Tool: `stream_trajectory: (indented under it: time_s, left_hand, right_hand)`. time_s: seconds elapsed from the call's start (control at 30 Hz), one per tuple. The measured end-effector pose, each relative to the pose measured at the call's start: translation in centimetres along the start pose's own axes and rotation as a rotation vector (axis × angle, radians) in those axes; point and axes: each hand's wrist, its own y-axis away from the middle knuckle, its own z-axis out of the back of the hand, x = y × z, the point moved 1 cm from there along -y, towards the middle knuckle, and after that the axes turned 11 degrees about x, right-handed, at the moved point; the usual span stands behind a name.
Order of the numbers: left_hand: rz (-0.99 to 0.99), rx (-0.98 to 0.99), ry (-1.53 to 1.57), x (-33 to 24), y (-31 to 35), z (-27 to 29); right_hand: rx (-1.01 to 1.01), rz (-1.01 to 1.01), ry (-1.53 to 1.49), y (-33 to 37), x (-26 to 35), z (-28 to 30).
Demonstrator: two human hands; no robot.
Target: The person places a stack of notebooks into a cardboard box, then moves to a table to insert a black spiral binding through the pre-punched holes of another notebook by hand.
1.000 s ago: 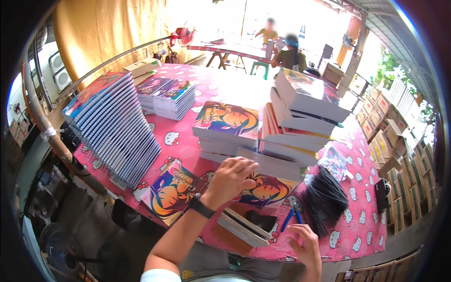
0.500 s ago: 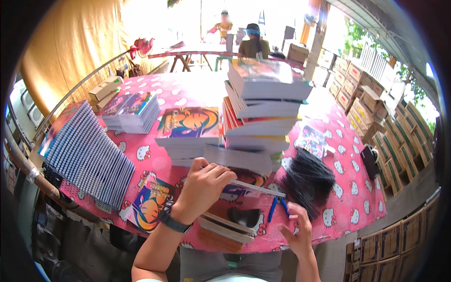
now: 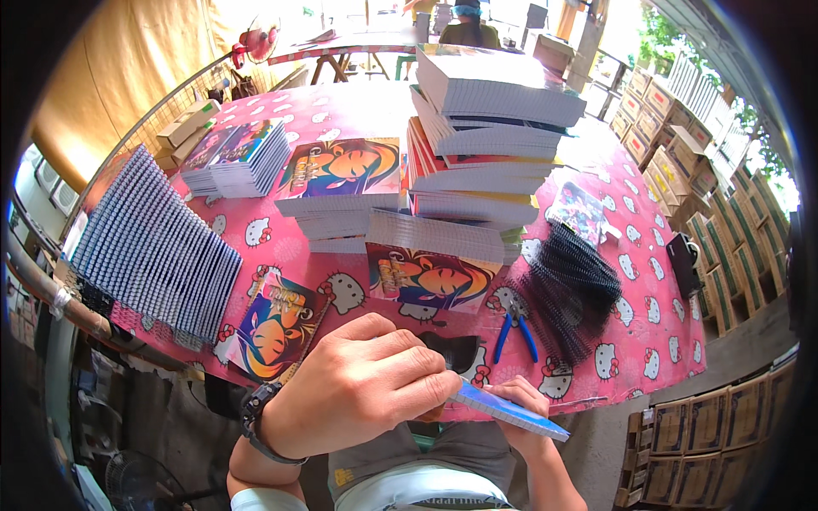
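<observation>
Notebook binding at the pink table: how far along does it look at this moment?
Done: a long row of spiral-bound notebooks leans at the table's left. In hand: the left hand and right hand hold one blue-covered notebook at the near edge. Left: tall unbound stacks, loose colourful covers and a heap of black binding coils beside blue-handled pliers suggest plenty remains.

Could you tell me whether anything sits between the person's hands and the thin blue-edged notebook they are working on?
Nothing visible does. The left hand lies over the blue-edged notebook and the right hand supports it from beneath. The blue-handled pliers and black binding coils lie apart on the table.
</observation>
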Motion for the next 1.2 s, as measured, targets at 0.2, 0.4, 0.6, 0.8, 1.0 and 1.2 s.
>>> stream_trajectory:
  time_s: [0.2,0.4,0.6,0.8,1.0,1.2]
  left_hand:
    - [0.021,0.056,0.002,-0.3,-0.1,0.8]
    - [0.065,0.017,0.026,-0.1,0.8,0.4]
    - [0.117,0.131,0.029,0.2,1.3,-0.3]
    - [0.390,0.282,0.046,4.0,4.8,-5.6]
    - [0.642,-0.774,0.636,4.8,8.8,-9.6]
    - [0.878,-0.702,1.159,4.3,8.6,-13.2]
  right_hand:
    - [0.038,0.047,0.008,-0.5,0.2,0.2]
    - [0.051,0.049,0.046,-0.8,0.0,0.6]
    - [0.136,0.036,-0.064,-0.5,-1.0,-0.3]
    - [0.263,-0.075,-0.031,-1.1,-1.4,0.3]
    - [-0.237,-0.452,0.092,-3.0,-10.7,4.0]
    - [-0.033,-0.393,0.635,-5.5,-15.8,3.9]
